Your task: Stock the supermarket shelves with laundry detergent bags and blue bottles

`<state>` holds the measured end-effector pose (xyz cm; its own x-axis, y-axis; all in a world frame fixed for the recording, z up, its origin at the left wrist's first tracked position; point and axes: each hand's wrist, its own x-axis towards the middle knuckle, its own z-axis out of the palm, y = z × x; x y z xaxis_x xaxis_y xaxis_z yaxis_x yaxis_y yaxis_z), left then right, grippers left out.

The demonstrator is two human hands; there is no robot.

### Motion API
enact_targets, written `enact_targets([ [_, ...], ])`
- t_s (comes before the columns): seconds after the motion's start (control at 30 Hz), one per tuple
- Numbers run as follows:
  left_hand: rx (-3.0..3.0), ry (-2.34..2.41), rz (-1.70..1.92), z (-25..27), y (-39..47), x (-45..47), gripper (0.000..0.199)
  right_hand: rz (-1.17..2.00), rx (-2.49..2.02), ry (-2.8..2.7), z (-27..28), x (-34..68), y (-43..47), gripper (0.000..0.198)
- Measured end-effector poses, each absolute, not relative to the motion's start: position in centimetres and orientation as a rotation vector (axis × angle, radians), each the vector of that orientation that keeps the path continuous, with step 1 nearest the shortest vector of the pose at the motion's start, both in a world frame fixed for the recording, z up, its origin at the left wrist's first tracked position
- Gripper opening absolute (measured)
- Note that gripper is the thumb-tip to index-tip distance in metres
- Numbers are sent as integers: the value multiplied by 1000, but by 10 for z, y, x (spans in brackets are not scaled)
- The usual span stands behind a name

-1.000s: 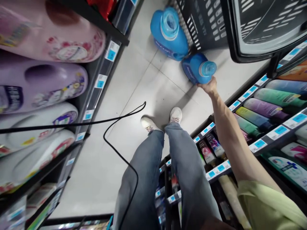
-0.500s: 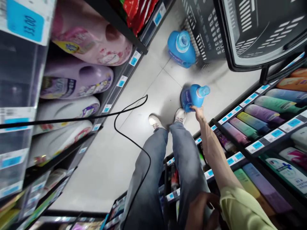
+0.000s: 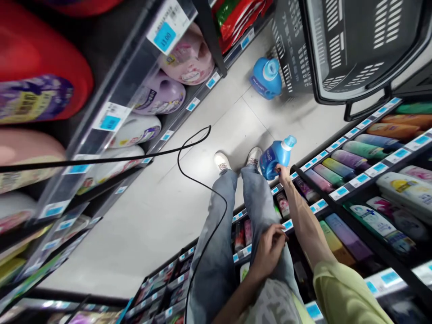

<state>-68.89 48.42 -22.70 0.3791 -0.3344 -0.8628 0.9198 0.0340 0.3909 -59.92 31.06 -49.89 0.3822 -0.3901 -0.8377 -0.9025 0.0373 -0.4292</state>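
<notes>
My right hand (image 3: 283,174) grips a blue laundry detergent bottle (image 3: 275,157) low on its side. The bottle leans to the right, with its pale blue cap upward, beside my right shoe and lower leg. My left hand (image 3: 270,249) is over my right thigh, its fingers loosely bent and apart, with nothing visible in it. Another blue detergent bottle (image 3: 266,77) stands upright on the floor, close against a dark grey shopping basket (image 3: 297,58).
Shelves of bottles (image 3: 351,157) with price tags run along the right. Detergent jugs (image 3: 162,94) fill the shelves at left. A black cable (image 3: 199,207) hangs across the view. Between the shelves lies the pale tiled floor (image 3: 135,225), where my shoes (image 3: 222,161) stand.
My right hand has brought the detergent bottle nearer to my leg, and the bottle is more tilted. My left hand has come further into view over my thigh. The camera view has shifted.
</notes>
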Motion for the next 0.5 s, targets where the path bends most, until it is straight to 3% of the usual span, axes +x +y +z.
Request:
enact_targets([
  [0.27,1141,730,-1121,-239,514,-733,20,403,-1354,1138,-340,-617,301,54],
  [0.43,1203,827,-1088,-203,552,-724,4,336,-1299,990,-194,-614,312,44],
  [0.5,1186,854,-1039,-178,563,-710,5,295,-1308,906,-131,-613,320,40],
])
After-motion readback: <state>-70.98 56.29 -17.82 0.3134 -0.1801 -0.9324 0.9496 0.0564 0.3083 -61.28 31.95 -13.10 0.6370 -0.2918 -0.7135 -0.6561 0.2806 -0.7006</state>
